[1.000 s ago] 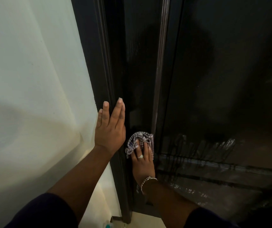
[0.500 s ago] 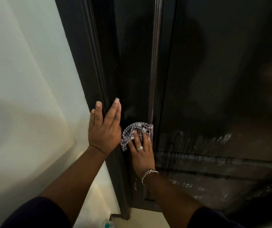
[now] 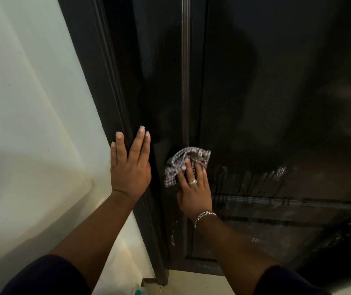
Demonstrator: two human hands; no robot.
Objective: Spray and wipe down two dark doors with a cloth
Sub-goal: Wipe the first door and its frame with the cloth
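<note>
A dark glossy door (image 3: pixel 266 103) fills the right of the view, with wet spray streaks across its lower panel. My right hand (image 3: pixel 193 188) presses a checked cloth (image 3: pixel 183 160) flat against the door's left stile with straight fingers. My left hand (image 3: pixel 129 167) rests flat on the dark door frame (image 3: pixel 106 71), fingers straight and pointing up. Only one door shows plainly. At the bottom edge a clear bottle with a teal part (image 3: pixel 138 291) stands on the floor, mostly cut off.
A pale wall (image 3: pixel 32 103) runs along the left of the frame. A strip of light floor (image 3: pixel 183 282) shows below the door between my arms.
My right hand and the cloth have slid a little up the door stile. My left hand has stayed flat on the frame. The view has shifted slightly.
</note>
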